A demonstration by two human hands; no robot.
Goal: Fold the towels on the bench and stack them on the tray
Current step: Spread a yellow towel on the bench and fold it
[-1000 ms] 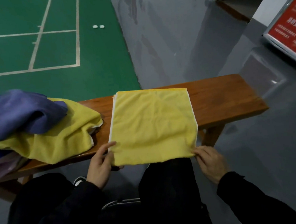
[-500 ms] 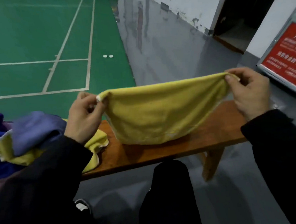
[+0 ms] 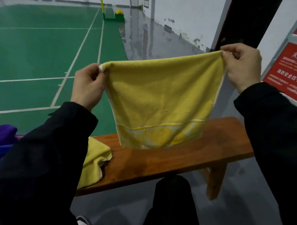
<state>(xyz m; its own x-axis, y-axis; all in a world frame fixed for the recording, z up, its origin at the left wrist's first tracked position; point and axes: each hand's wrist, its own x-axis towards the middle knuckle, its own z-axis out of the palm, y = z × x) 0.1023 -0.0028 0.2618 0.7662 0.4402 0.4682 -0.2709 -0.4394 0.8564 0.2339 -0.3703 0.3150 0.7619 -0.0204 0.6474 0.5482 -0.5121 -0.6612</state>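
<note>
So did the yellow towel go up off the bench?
Yes. The yellow towel lay flat on the bench; now both hands hold it up, hanging above the wood.

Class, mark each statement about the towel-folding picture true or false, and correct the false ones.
1. Both hands pinch the top corners of the yellow towel: left hand, right hand. True.
2. The held towel lies flat on the bench. False: it hangs in the air.
3. A second yellow towel lies on the bench. True.
4. The held towel is purple. False: it is yellow.
</note>
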